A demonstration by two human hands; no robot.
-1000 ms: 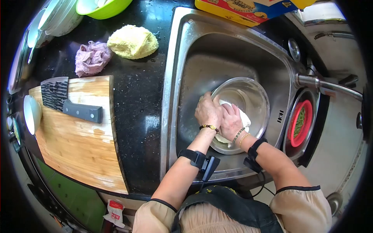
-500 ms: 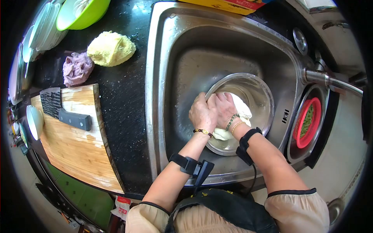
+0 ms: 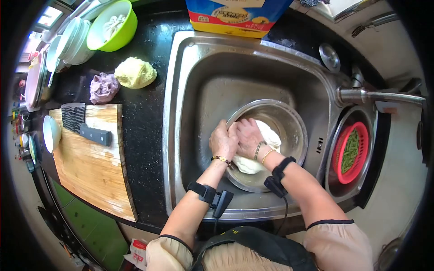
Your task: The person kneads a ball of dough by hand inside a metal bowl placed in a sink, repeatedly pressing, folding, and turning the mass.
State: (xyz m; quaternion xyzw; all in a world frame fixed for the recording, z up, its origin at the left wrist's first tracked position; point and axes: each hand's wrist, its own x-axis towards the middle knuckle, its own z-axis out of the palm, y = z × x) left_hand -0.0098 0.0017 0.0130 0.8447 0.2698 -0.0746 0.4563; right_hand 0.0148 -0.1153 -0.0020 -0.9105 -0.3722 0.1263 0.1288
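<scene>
A steel bowl point(image 3: 289, 122) sits in the sink basin point(image 3: 235, 77). Inside it lies a lump of white dough point(image 3: 266, 135). My right hand point(image 3: 247, 137) presses down on the dough, fingers curled over it. My left hand point(image 3: 223, 141) grips the bowl's left rim, right beside the other hand. Both wrists carry bead bracelets and black strapped devices. Part of the dough is hidden under my right hand.
A tap point(image 3: 375, 95) reaches over the sink from the right. A red colander of green beans point(image 3: 350, 151) sits in the small basin. On the black counter lie a cutting board point(image 3: 90, 162) with a cleaver point(image 3: 83, 126), a yellow cloth point(image 3: 134, 72), a purple cloth point(image 3: 103, 87), a green bowl point(image 3: 112, 25) and stacked dishes.
My right hand has slid left and forward over the dough, closer to the left hand. The view has shifted, showing more of the counter at the back.
</scene>
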